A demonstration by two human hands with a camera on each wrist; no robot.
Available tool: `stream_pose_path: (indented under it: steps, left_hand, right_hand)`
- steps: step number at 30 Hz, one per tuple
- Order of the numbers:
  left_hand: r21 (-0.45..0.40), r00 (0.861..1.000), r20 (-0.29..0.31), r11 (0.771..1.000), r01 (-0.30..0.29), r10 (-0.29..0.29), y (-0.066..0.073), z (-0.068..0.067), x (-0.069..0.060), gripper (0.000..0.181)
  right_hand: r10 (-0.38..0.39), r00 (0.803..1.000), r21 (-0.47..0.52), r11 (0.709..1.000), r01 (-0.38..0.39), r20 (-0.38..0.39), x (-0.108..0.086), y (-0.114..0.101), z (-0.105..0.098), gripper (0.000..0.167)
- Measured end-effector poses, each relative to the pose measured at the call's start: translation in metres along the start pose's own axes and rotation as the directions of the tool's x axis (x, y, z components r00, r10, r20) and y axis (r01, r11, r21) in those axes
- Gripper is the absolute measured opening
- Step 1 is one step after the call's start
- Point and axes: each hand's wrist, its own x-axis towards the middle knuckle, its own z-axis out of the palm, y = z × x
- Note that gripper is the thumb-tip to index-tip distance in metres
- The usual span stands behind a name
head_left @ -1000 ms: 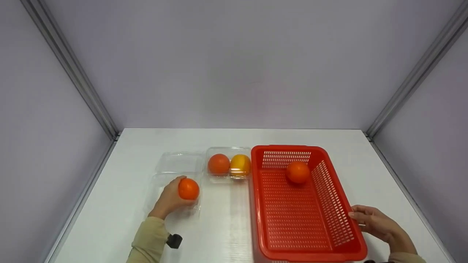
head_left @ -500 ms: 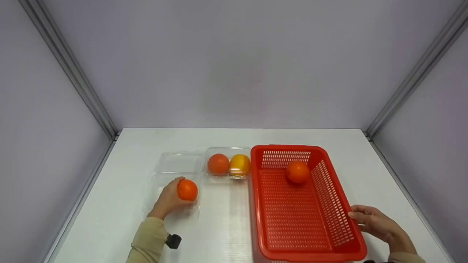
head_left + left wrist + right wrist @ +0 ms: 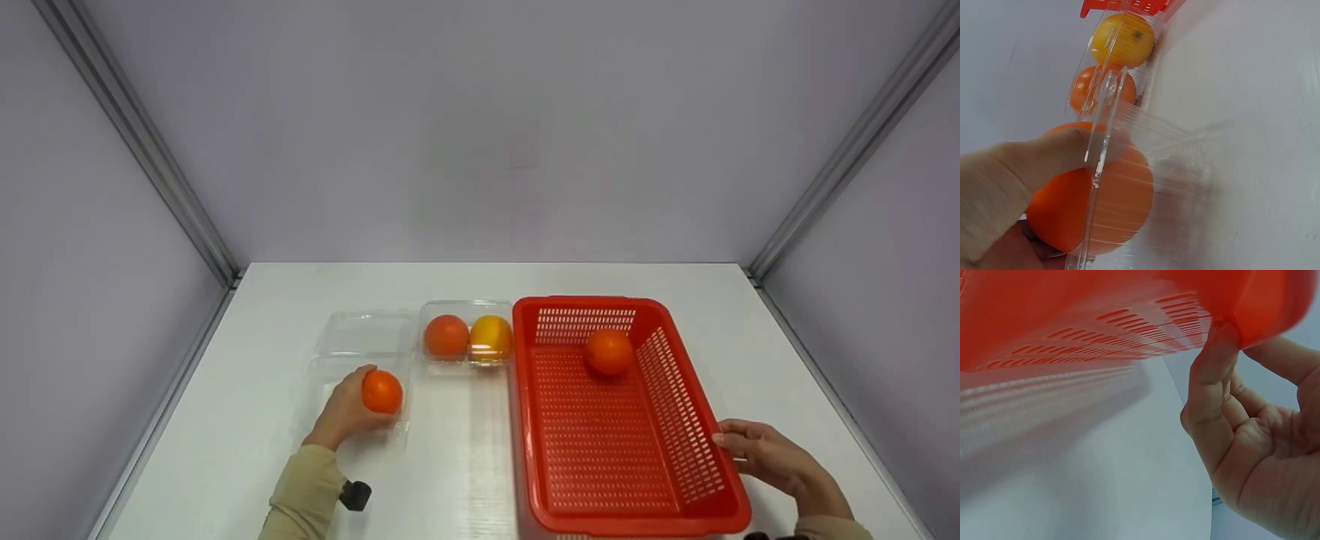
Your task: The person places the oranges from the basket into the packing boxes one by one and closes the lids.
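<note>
One orange (image 3: 382, 391) sits gripped in the left hand (image 3: 345, 409); the right hand (image 3: 771, 455) pinches the red basket (image 3: 615, 523).

I have a white desk (image 3: 450, 480) in front of me, faintly glossy, with a straight far edge. To my right a red basket (image 3: 637, 525) stands on it lengthwise. Left of the basket's far end sits a clear box (image 3: 465, 307), and just beside that, further left, an open box (image 3: 371, 334).
</note>
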Motion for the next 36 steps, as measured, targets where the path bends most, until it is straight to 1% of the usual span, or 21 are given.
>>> stream_pose_path:
  steps: [5, 16, 20, 27, 36]
  left_hand:
    - [-0.02, 1.0, 0.003, 1.0, -0.012, 0.012, -0.0029, 0.0012, 0.0006, 0.085]
    - [-0.038, 0.999, 0.031, 0.999, 0.037, -0.036, -0.0014, 0.0006, -0.0006, 0.087]
    - [-0.035, 0.999, 0.027, 0.998, 0.045, -0.044, -0.0008, 0.0008, -0.0003, 0.088]
    - [-0.04, 0.998, 0.02, 0.997, 0.06, -0.059, 0.001, 0.002, -0.0005, 0.087]
    - [-0.038, 0.999, 0.014, 0.998, 0.041, -0.04, -0.0028, 0.0062, 0.0006, 0.087]
  right_hand:
    - [-0.013, 1.0, 0.009, 1.0, 0.013, 0.014, 0.0001, 0.0001, -0.0015, 0.027]
    - [-0.018, 1.0, 0.018, 1.0, 0.018, 0.012, 0.0005, -0.0005, -0.0008, 0.027]
    - [-0.015, 1.0, 0.028, 1.0, 0.015, 0.01, 0.0006, -0.0005, -0.0006, 0.027]
    - [-0.011, 1.0, 0.017, 1.0, 0.011, -0.004, 0.0012, 0.0005, -0.0007, 0.027]
    - [-0.005, 1.0, 0.024, 1.0, 0.005, 0.0, 0.0006, 0.001, 0.001, 0.026]
